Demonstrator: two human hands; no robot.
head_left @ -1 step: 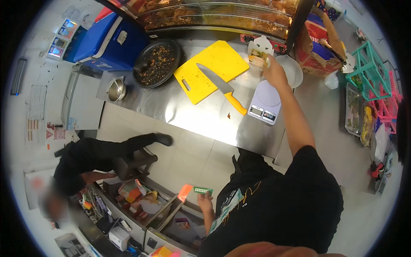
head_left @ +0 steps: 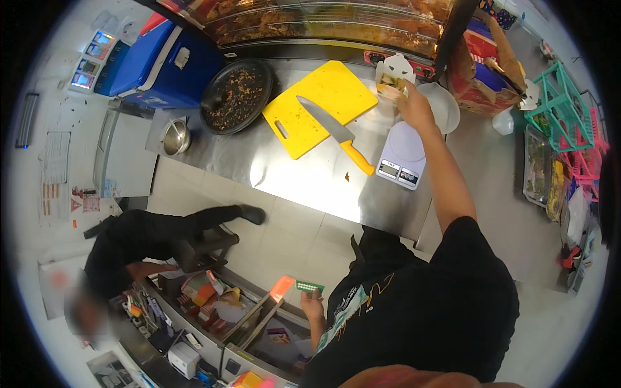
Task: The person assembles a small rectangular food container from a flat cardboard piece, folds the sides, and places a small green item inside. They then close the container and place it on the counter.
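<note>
A steel desk [head_left: 310, 174] runs across the upper middle of the frame, under a glass-fronted food display [head_left: 323, 26] along the top edge, with pale floor tiles below it. On the desk lies a yellow cutting board [head_left: 310, 97], and a knife [head_left: 336, 134] with a yellow handle rests slantwise over its lower right corner, the blade on the board and the handle on the steel. Left of the board sits a round dark pan [head_left: 236, 96] of crumbs, and further left a small steel bowl [head_left: 176, 137] and a blue cooler box [head_left: 162, 64]. Right of the knife is a white kitchen scale [head_left: 402, 155].

The right hand [head_left: 414, 107] reaches up the right side of the frame and is closed on a white paper food box [head_left: 392, 74] with its flaps open — the box is held just above the scale, near a white plate [head_left: 446, 107]. The left hand [head_left: 312, 304], low in the middle of the frame, grips a small green card [head_left: 309, 286] between the fingers, beside an orange tab [head_left: 282, 288].

At lower left another person in dark clothes [head_left: 149, 239] bends over open drawers [head_left: 220, 310] full of packets. Teal and pink racks [head_left: 563, 110] stand at the right edge.
</note>
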